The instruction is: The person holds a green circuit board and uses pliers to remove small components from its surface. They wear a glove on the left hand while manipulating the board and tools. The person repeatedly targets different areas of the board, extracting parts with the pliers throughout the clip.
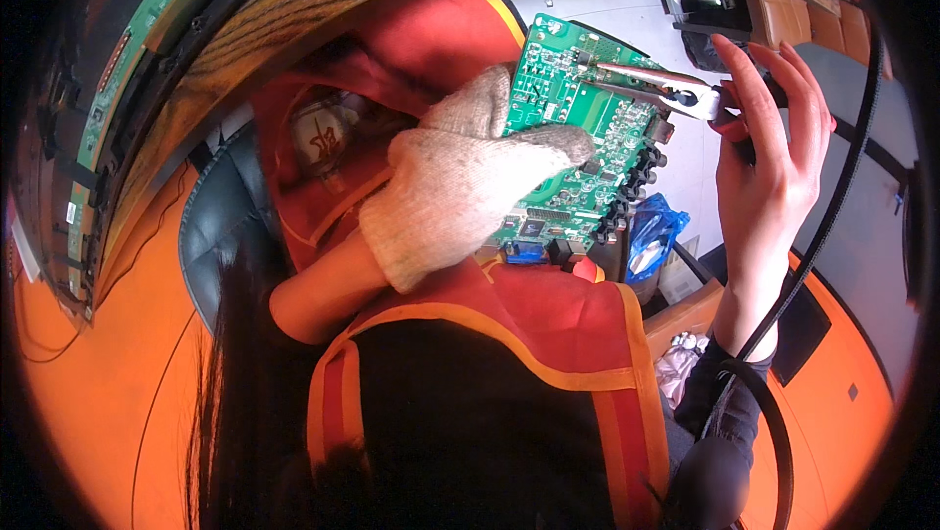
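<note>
My left hand (pixel 460 183), in a whitish knitted glove, grips a green circuit board (pixel 609 117) with the thumb lying across its face; the other fingers are mostly hidden. Small components cover the board, and a row of black round connectors (pixel 634 187) lines its right edge. In my bare right hand (pixel 774 163) is a pair of long-nose pliers (pixel 690 101), its handles partly hidden by the fingers. The pliers' narrow jaws reach left over the upper part of the board, their tips beside a small component. Whether the tips grip it, I cannot tell.
A wooden table edge (pixel 323 3) curves along the top. At far left stands a dark panel with a long green circuit strip (pixel 122 90). A black cable (pixel 834 202) runs down past my right forearm. A blue plastic bag (pixel 658 225) lies below the board; a dark seat (pixel 230 222) shows left.
</note>
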`<state>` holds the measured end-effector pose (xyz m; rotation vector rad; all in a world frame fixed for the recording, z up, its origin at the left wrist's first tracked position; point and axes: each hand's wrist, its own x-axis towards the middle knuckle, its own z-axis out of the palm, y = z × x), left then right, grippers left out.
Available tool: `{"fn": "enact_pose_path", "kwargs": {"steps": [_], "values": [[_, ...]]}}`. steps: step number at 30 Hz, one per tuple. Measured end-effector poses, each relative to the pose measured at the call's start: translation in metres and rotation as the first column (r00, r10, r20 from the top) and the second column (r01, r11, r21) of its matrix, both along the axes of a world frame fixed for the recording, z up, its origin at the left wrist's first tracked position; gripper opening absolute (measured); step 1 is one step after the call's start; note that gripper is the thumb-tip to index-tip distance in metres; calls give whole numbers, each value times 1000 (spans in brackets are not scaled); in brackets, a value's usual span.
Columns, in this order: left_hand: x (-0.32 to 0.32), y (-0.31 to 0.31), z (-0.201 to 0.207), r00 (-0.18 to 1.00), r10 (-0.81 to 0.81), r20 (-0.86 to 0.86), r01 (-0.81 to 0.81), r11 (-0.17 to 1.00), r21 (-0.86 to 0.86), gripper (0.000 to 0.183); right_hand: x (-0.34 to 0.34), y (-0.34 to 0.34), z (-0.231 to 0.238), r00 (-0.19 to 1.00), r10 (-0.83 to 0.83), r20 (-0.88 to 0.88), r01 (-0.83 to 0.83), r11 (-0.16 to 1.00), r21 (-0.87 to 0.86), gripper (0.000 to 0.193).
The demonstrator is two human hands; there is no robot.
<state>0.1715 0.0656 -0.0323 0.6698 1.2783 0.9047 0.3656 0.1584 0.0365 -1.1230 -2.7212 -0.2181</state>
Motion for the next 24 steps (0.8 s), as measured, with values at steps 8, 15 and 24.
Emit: {"fn": "enact_pose_path", "kwargs": {"steps": [8,15,24], "values": [[6,-1,0,998,30,-47,-30,1000,3,34,-11,-3,0,997,0,75,-4,999,50,67],[12,-1,0,990,121,79,-125,991,43,36,-13,2,-11,993,42,108,-50,996,69,59],[9,-1,-1,978,-55,-202,80,989,121,35,-14,0,-11,869,-41,493,-75,974,213,37]]}}
